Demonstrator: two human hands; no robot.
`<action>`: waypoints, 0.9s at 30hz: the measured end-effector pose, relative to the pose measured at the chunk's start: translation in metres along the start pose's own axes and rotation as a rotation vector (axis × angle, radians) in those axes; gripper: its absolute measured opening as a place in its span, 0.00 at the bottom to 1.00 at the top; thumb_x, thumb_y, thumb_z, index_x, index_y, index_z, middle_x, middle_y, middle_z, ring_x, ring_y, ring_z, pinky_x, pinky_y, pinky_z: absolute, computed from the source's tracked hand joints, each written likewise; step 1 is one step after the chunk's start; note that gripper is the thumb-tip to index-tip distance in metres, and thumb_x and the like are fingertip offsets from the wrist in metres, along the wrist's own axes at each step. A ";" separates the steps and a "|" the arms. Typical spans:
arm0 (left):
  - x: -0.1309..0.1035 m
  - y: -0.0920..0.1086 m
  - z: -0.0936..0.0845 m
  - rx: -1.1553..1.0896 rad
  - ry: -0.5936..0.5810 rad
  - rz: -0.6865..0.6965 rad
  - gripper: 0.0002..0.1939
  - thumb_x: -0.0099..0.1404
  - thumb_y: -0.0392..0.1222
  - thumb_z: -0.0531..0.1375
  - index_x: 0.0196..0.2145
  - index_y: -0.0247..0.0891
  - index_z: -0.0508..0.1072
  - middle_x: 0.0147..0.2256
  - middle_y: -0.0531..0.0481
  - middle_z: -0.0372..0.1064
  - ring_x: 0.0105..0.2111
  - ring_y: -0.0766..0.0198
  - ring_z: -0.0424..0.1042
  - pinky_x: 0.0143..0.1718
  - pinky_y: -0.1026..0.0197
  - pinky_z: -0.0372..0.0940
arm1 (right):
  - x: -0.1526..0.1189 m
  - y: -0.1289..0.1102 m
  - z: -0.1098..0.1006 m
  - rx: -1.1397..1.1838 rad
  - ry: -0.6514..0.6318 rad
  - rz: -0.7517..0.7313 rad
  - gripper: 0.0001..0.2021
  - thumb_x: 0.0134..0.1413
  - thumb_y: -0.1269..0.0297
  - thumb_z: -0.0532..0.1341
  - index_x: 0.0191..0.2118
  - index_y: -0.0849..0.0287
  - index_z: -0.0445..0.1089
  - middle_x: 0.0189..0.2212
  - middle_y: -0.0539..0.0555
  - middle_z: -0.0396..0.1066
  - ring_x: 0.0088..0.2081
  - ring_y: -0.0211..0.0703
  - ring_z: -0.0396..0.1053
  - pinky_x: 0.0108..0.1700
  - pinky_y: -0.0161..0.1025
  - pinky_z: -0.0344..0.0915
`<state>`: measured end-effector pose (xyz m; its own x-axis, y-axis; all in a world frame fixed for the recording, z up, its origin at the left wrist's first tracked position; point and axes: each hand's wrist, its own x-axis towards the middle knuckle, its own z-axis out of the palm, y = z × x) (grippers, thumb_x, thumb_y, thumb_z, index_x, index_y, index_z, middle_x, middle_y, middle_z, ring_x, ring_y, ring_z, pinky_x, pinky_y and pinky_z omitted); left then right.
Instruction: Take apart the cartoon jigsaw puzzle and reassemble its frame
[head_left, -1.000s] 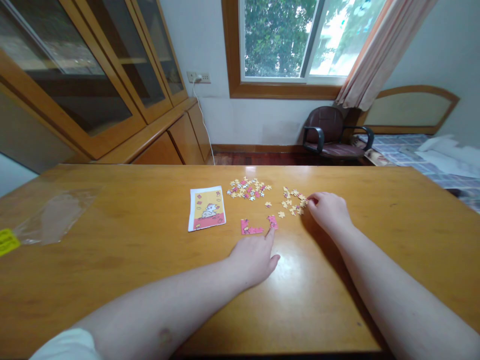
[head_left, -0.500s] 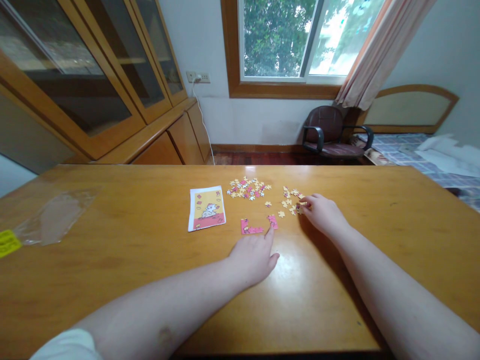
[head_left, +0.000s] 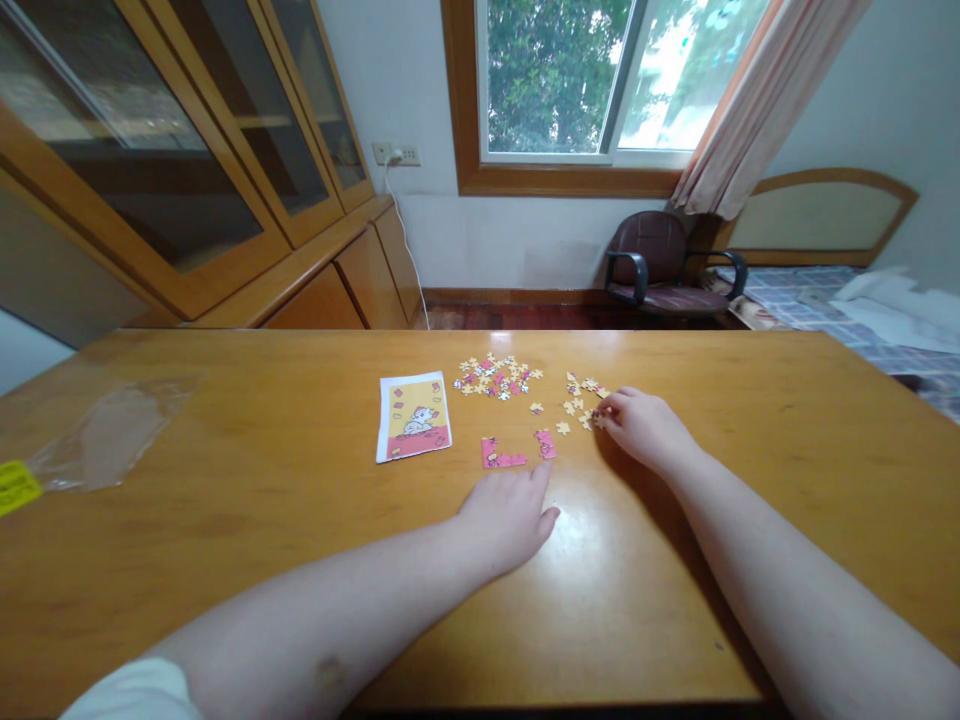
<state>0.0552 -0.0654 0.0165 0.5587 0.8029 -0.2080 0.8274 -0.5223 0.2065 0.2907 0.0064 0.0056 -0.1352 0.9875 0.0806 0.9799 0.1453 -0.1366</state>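
Observation:
My left hand rests on the table with its index finger stretched out and thumb apart, the fingertip just below a small joined pink section. Left of that lies an L-shaped pink section. My right hand is at the right edge of a group of yellow puzzle pieces, its fingertips pinched together at a piece too small to make out. A bigger heap of mixed pieces lies farther back. The picture sheet, showing a white animal on yellow and pink, lies to the left.
A clear plastic bag with a yellow label lies on the wooden table at the far left. Beyond the table are a dark red armchair, a bed and a glass-fronted cabinet.
My left index fingertip has drawn back slightly from the small pink section. My right hand has barely moved, its fingers curled slightly more at the yellow pieces.

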 end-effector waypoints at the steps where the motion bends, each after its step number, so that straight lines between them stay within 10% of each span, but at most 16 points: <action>1: 0.000 0.000 -0.001 0.000 -0.007 -0.005 0.23 0.66 0.48 0.52 0.55 0.35 0.63 0.41 0.38 0.74 0.40 0.46 0.75 0.39 0.48 0.70 | 0.000 0.000 0.000 -0.003 0.002 0.020 0.10 0.56 0.65 0.56 0.37 0.56 0.76 0.37 0.56 0.74 0.35 0.43 0.70 0.37 0.36 0.60; 10: 0.000 0.002 -0.003 0.024 -0.032 -0.032 0.19 0.66 0.48 0.51 0.50 0.36 0.64 0.38 0.39 0.74 0.39 0.47 0.75 0.37 0.48 0.70 | 0.001 0.004 -0.004 -0.042 -0.032 0.074 0.12 0.56 0.65 0.53 0.34 0.57 0.76 0.36 0.56 0.75 0.36 0.45 0.70 0.37 0.38 0.60; 18: 0.001 0.001 0.000 0.027 -0.027 -0.024 0.19 0.67 0.48 0.51 0.51 0.36 0.64 0.38 0.39 0.74 0.39 0.47 0.75 0.38 0.48 0.70 | 0.015 0.025 0.021 -0.057 0.089 0.131 0.22 0.62 0.51 0.50 0.57 0.49 0.67 0.57 0.58 0.65 0.56 0.58 0.61 0.54 0.53 0.57; 27: 0.001 0.002 -0.002 0.020 -0.025 -0.021 0.19 0.66 0.48 0.51 0.50 0.35 0.65 0.38 0.40 0.75 0.38 0.47 0.75 0.37 0.48 0.70 | 0.020 0.035 0.027 0.034 0.119 0.186 0.17 0.60 0.57 0.53 0.49 0.48 0.75 0.54 0.55 0.69 0.55 0.55 0.63 0.56 0.53 0.58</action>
<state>0.0568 -0.0652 0.0187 0.5423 0.8064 -0.2358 0.8398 -0.5113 0.1825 0.3185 0.0331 -0.0243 0.0674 0.9837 0.1664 0.9805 -0.0344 -0.1934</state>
